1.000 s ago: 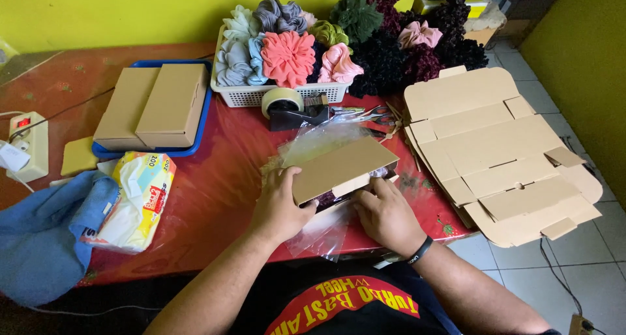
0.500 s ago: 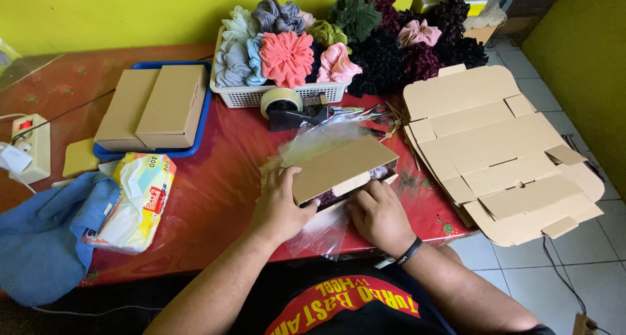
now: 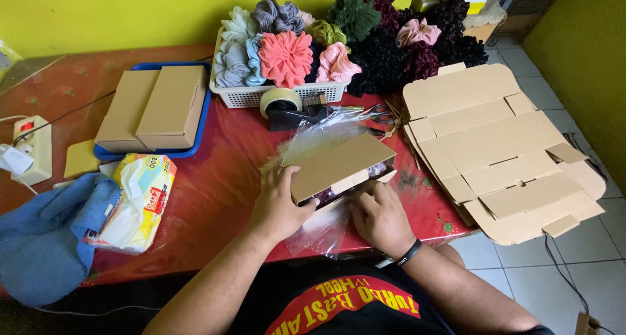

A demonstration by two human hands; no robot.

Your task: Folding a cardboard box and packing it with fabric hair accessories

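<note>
Nearest the camera, the left hand [image 3: 277, 208] is laid flat on the near left corner of a small brown cardboard box [image 3: 342, 165], its grip spread and pressed on the lid rather than closed round it; the right hand [image 3: 378, 217] is curled at the box's front edge, fingers bent against the flap, and whether anything is pinched there cannot be told; a black band is worn at that wrist. The box lies at the front of the worktop [image 3: 222, 178], which is covered in glossy red sheeting; crinkled clear plastic film [image 3: 319, 227] is spread under and behind the box. To the left, a soft tissue pack [image 3: 134, 201] and a blue cloth [image 3: 45, 237] are seen. To the right, flat die-cut cardboard blanks [image 3: 502, 152] overhang the edge. Further back, a tape dispenser [image 3: 287, 106] and scissors [image 3: 375, 112] are placed; two closed cardboard boxes [image 3: 153, 106] rest on a blue tray [image 3: 202, 123]. Farthest, a white lattice basket [image 3: 251, 97] is filled with ruffled fabric scrunchies [image 3: 287, 54] in many colours.
</note>
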